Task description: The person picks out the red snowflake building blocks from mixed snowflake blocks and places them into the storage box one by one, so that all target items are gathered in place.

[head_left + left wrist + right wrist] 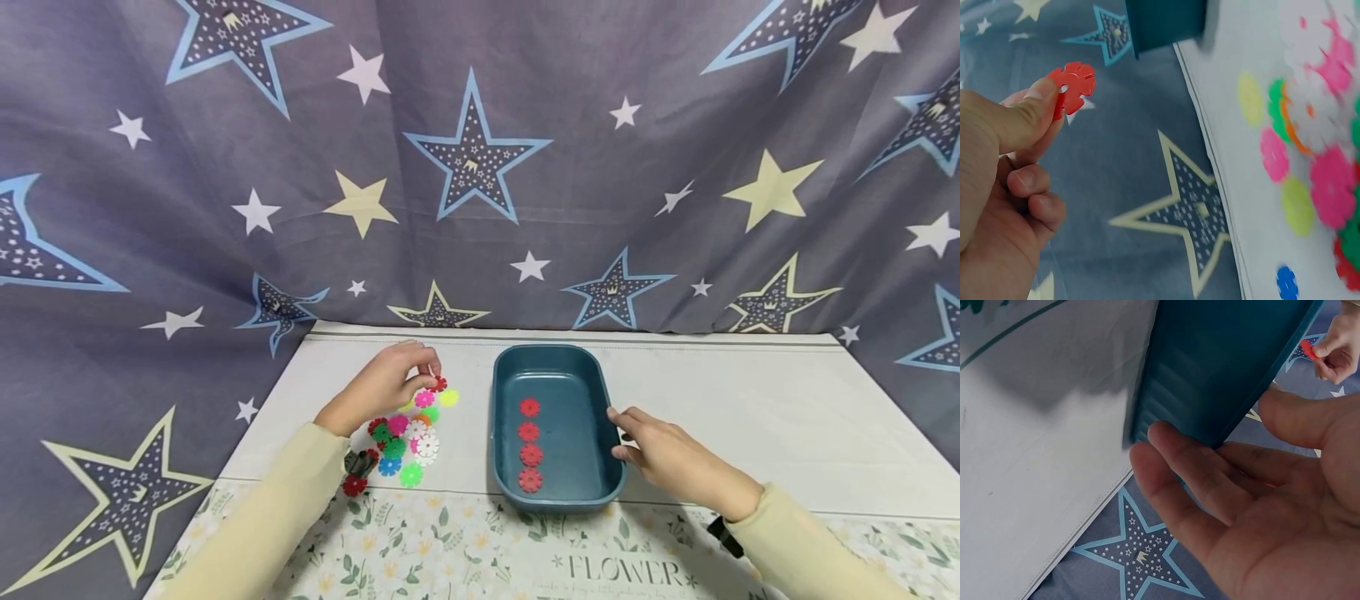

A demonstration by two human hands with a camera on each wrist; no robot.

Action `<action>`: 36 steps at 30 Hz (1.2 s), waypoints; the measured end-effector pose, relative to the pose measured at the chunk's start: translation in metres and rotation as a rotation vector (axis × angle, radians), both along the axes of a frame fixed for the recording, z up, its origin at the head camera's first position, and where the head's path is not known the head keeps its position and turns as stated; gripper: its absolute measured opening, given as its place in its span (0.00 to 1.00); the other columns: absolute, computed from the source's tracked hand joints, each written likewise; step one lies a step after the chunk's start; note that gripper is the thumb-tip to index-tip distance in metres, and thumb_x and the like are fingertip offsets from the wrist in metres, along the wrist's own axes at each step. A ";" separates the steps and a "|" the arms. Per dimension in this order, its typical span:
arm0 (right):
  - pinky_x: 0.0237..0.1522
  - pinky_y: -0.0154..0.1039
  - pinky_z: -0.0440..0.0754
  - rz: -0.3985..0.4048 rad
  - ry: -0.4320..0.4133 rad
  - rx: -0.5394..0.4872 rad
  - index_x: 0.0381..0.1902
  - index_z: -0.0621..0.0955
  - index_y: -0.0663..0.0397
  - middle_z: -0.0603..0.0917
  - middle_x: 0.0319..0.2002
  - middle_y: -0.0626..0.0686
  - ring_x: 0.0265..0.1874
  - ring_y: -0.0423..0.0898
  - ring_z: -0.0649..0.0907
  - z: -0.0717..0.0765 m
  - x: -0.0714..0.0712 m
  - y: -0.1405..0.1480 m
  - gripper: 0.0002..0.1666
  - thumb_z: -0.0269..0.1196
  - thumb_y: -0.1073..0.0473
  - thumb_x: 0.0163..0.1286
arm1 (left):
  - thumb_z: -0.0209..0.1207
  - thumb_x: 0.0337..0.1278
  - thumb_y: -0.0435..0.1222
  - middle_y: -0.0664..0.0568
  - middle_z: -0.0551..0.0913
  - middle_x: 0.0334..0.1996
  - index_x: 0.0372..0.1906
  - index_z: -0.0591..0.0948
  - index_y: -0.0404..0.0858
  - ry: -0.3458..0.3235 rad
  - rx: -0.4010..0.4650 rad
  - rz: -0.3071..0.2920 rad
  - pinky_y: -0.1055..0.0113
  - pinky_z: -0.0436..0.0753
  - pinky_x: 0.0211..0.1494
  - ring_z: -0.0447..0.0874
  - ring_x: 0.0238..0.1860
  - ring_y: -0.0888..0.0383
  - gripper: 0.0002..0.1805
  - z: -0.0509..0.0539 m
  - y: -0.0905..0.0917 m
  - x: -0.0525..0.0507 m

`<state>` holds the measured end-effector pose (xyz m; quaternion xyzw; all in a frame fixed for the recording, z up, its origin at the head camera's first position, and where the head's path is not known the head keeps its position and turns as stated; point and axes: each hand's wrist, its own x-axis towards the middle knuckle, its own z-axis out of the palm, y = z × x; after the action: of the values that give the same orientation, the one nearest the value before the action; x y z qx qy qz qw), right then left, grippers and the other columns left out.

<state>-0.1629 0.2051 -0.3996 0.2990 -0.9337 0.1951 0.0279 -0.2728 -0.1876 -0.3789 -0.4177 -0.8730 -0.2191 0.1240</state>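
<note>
The counter (735, 417) carries a teal tray (549, 506), likely set between both hands for easy reach, beside a mixed pile of discs (393, 447). The right hand (667, 454), fingers relaxed, touches its side, seemingly steadying it; the left hand (390, 379) has its grip pinching a red disc (1079, 87) by the edge, perhaps matching four red ones (529, 432) lined up inside.
</note>
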 end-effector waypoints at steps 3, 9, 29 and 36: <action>0.31 0.37 0.79 0.002 -0.001 -0.003 0.59 0.71 0.72 0.78 0.46 0.59 0.40 0.53 0.83 -0.001 0.000 0.001 0.28 0.62 0.61 0.66 | 0.68 0.48 0.33 0.63 0.77 0.26 0.30 0.77 0.46 -0.001 0.005 -0.027 0.64 0.74 0.41 0.74 0.32 0.65 0.09 0.001 0.016 -0.003; 0.30 0.36 0.78 0.006 -0.009 -0.008 0.59 0.71 0.73 0.78 0.46 0.60 0.40 0.53 0.83 0.000 0.000 0.003 0.28 0.62 0.62 0.66 | 0.67 0.50 0.33 0.63 0.78 0.27 0.30 0.79 0.45 -0.008 -0.018 -0.071 0.65 0.75 0.43 0.75 0.34 0.65 0.07 0.005 0.054 -0.015; 0.28 0.36 0.77 0.021 -0.011 0.006 0.60 0.70 0.75 0.77 0.44 0.60 0.30 0.43 0.80 0.001 -0.001 0.001 0.28 0.61 0.62 0.67 | 0.60 0.48 0.23 0.61 0.75 0.21 0.25 0.83 0.44 -0.033 -0.392 -0.121 0.71 0.72 0.36 0.70 0.28 0.62 0.12 -0.022 0.149 -0.059; 0.28 0.36 0.76 0.017 -0.015 0.001 0.60 0.70 0.75 0.77 0.43 0.59 0.27 0.41 0.78 0.001 0.000 0.001 0.28 0.61 0.63 0.67 | 0.60 0.49 0.24 0.62 0.74 0.18 0.22 0.82 0.43 -0.032 -0.495 -0.093 0.72 0.71 0.32 0.70 0.24 0.64 0.11 -0.030 0.166 -0.060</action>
<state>-0.1633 0.2065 -0.3983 0.3056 -0.9313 0.1971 0.0192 -0.3330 -0.0214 -0.4093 -0.4715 -0.8818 -0.0107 -0.0059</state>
